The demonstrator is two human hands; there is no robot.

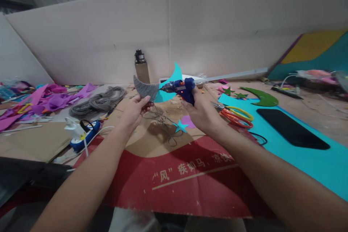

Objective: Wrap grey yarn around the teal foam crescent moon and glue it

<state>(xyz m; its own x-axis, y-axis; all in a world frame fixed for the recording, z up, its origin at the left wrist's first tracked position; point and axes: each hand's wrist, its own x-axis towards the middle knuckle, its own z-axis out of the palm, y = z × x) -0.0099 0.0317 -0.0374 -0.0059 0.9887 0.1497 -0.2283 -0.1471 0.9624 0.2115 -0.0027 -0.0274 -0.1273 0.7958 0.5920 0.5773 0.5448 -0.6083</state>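
My left hand (135, 110) is closed on a crescent-shaped piece (152, 88), held up above the table. Its left part is wrapped in grey cord and its right part is bare teal foam. My right hand (200, 112) grips a blue hot glue gun (182, 87) with a small red light on; its nozzle points left and meets the crescent near the edge of the grey wrapping. Loose grey cord (163, 121) trails down from the crescent onto the cardboard (152, 145) below. A small teal star (180, 126) lies under my hands.
A coil of grey cord (98, 103) and purple foam scraps (54, 99) lie at left, with a second glue gun (81, 134) nearer. Orange and yellow scissors (235, 115), a black phone (292, 128) on teal sheet, a green crescent (261, 96) and a bottle (141, 66) stand around.
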